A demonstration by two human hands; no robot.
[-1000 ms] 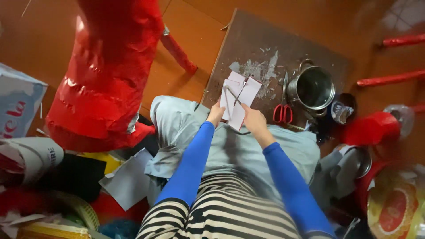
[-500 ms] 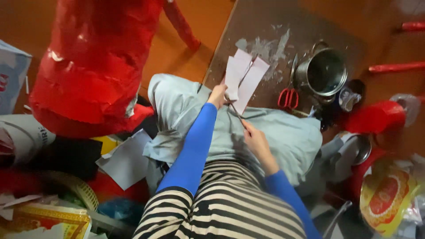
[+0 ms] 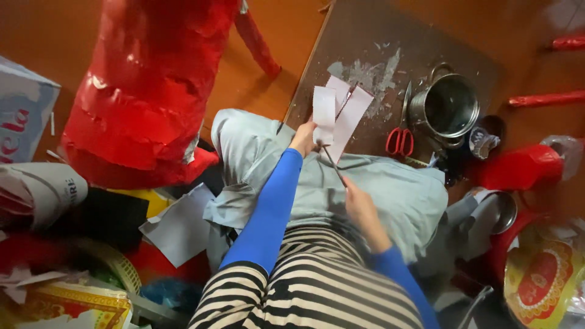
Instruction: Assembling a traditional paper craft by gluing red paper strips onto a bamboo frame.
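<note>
Your right hand (image 3: 361,207) has dropped back toward your lap since half a second ago, pulling a thin blade-like tool (image 3: 334,165) with it, while your left hand (image 3: 303,137) stays up, pinching the pale paper strips (image 3: 336,114) between thumb and fingers.

Taking the strips as the landmark: the big red wrapped shape (image 3: 152,91) fills the space far to their left. Behind them lies the dark board (image 3: 426,36), smeared with whitish paste. Below them spreads the grey cloth (image 3: 390,189) over your knees. To their right stands the steel pot (image 3: 448,109), and between pot and strips lie the red-handled scissors (image 3: 399,140). Nothing stands between your hands and the strips.

Your right hand is closed around the tool's near end, but the hand is blurred, so you cannot tell what kind of tool it is. Its tip reaches just under the strips. The clutter at lower left is cut off by the edge.
</note>
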